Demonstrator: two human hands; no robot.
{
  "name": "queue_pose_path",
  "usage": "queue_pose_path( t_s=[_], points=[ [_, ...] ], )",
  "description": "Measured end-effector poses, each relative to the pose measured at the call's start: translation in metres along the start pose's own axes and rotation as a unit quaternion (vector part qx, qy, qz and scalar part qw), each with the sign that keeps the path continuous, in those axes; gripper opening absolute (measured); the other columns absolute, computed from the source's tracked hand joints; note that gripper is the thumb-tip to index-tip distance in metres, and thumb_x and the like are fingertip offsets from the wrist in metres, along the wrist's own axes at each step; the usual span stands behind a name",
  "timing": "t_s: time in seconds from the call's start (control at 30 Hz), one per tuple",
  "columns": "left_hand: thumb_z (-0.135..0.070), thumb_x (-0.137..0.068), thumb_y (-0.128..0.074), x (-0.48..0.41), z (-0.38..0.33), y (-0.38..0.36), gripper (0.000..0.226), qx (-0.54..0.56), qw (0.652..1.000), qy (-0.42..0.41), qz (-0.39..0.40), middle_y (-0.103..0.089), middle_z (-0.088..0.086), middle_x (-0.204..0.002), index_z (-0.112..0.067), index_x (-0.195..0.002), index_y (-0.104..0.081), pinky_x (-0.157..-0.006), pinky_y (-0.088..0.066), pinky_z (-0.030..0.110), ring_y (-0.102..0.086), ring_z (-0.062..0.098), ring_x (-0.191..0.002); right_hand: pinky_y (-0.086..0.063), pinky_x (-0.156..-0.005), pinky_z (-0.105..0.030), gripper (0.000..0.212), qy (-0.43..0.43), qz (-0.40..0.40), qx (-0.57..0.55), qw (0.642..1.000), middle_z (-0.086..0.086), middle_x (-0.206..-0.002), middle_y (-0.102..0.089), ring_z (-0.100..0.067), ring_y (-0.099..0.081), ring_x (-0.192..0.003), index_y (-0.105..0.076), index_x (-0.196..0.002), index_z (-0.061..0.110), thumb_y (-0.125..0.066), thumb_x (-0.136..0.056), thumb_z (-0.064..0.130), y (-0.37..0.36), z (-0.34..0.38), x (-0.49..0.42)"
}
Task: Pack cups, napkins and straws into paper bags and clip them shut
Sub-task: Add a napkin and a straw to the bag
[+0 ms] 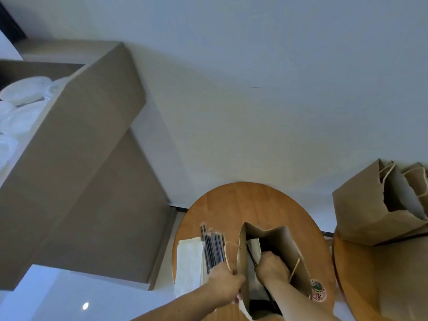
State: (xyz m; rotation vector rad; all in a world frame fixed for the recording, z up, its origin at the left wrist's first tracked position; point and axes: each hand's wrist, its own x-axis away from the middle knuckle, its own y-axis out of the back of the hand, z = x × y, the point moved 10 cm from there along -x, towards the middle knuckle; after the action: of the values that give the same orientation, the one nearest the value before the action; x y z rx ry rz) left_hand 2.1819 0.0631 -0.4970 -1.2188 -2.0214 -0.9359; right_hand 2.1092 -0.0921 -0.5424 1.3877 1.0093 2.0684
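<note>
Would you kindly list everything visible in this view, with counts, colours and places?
round table: one, wooden, centre
open paper bag: one, brown, standing on the round table
straws: bundle, black in clear wrappers, left of the bag
napkins: stack, white, left of the straws
paper clips: tubful, mixed colours, right of the bag
second table: one, wooden, right
spare bags: at least two, brown, on the second table
cardboard box: one, brown, left
cups: several, clear, in the box
left hand: grips the bag's left rim
right hand: inside the bag, holding a black straw
</note>
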Motion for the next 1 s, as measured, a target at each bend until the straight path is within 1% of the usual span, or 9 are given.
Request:
queue_pose_path(
  t_s=[0.1,0.2,0.3,0.4,0.5,0.6,0.8,0.93,1.0],
  points=[
    [-0.02,-0.099,-0.052,-0.001,0.001,-0.002,0.02,-0.006,1.0,-0.001,-0.001,-0.07,0.003,-0.071,-0.019,-0.08,-0.06,-0.057,-0.053,0.016,-0.067,0.01,-0.056,-0.051,-0.073,-0.027,0.016,0.02,-0.001,0.012,1.0,0.011,-0.08,-0.055,-0.01,-0.056,-0.076,-0.05,-0.083,0.029,-0.063,-0.091,0.024,0.0,0.001,0.001],
    [-0.024,-0.097,-0.052,-0.003,-0.001,-0.004,0.017,-0.005,1.0,-0.008,0.0,-0.072,0.005,-0.076,-0.016,-0.086,-0.063,-0.059,-0.054,0.02,-0.067,0.013,-0.058,-0.053,-0.084,-0.031,0.02,0.055,-0.015,0.024,0.998,0.005,-0.1,-0.062,-0.017,-0.063,-0.099,-0.053,-0.106,0.025,-0.064,-0.091,0.03,0.007,0.006,0.006],
    [-0.029,-0.097,-0.054,-0.004,-0.006,-0.005,0.017,-0.013,1.0,-0.017,-0.005,-0.071,0.004,-0.086,-0.019,-0.096,-0.067,-0.062,-0.055,0.019,-0.07,0.014,-0.072,-0.048,-0.098,-0.033,0.032,0.108,-0.025,0.053,0.992,-0.005,-0.125,-0.058,-0.022,-0.056,-0.116,-0.052,-0.126,0.016,-0.057,-0.096,0.024,0.022,0.02,0.014],
    [-0.031,-0.096,-0.055,-0.004,-0.013,-0.011,0.016,-0.016,0.999,-0.036,0.008,-0.069,0.005,-0.107,-0.023,-0.106,-0.063,-0.072,-0.055,0.021,-0.067,0.016,-0.09,-0.049,-0.097,-0.036,0.025,0.184,-0.035,0.044,0.981,-0.003,-0.123,-0.057,-0.022,-0.055,-0.111,-0.059,-0.12,0.02,-0.051,-0.098,0.027,0.056,0.043,0.035],
    [-0.029,-0.089,-0.056,-0.002,-0.022,-0.014,0.029,0.002,0.999,-0.044,0.023,-0.064,0.006,-0.1,-0.017,-0.115,-0.063,-0.076,-0.052,0.028,-0.061,0.019,-0.082,-0.051,-0.086,-0.026,0.031,0.25,-0.137,0.015,0.959,0.006,-0.118,-0.061,-0.013,-0.058,-0.107,-0.061,-0.122,0.026,-0.055,-0.095,0.039,0.118,0.048,0.058],
    [-0.034,-0.083,-0.058,-0.002,-0.025,-0.019,0.039,-0.008,0.999,-0.038,0.038,-0.06,0.006,-0.089,-0.014,-0.116,-0.061,-0.068,-0.047,0.026,-0.055,0.018,-0.077,-0.045,-0.092,-0.024,0.043,0.23,-0.184,-0.08,0.952,0.009,-0.13,-0.058,-0.011,-0.055,-0.119,-0.054,-0.136,0.026,-0.052,-0.097,0.044,0.163,0.019,0.06],
    [-0.04,-0.069,-0.069,-0.004,-0.023,-0.039,0.065,-0.024,0.995,-0.042,0.092,-0.062,-0.001,-0.119,-0.023,-0.129,-0.051,-0.101,-0.049,0.037,-0.059,0.018,-0.11,-0.04,-0.109,-0.039,0.066,0.079,0.076,-0.232,0.967,-0.005,-0.149,-0.046,-0.023,-0.045,-0.134,-0.039,-0.148,0.017,-0.032,-0.099,0.061,0.1,-0.038,0.034],
    [-0.039,-0.068,-0.078,0.001,-0.026,-0.061,0.079,-0.027,0.988,-0.054,0.139,-0.055,-0.007,-0.123,-0.032,-0.135,-0.038,-0.073,-0.053,0.02,-0.06,0.009,-0.098,-0.037,-0.108,-0.046,0.074,0.029,0.203,-0.351,0.913,-0.007,-0.147,-0.049,-0.031,-0.044,-0.135,-0.042,-0.147,0.02,-0.032,-0.094,0.071,0.046,-0.037,0.048],
    [-0.039,-0.066,-0.083,0.002,-0.032,-0.071,0.07,-0.009,0.988,-0.078,0.132,-0.063,-0.008,-0.12,-0.032,-0.128,-0.05,-0.081,-0.057,0.023,-0.064,0.009,-0.099,-0.045,-0.105,-0.048,0.067,0.046,0.214,-0.386,0.896,-0.007,-0.13,-0.064,-0.03,-0.058,-0.122,-0.058,-0.134,0.021,-0.032,-0.095,0.07,0.04,-0.027,0.053]
  ],
)
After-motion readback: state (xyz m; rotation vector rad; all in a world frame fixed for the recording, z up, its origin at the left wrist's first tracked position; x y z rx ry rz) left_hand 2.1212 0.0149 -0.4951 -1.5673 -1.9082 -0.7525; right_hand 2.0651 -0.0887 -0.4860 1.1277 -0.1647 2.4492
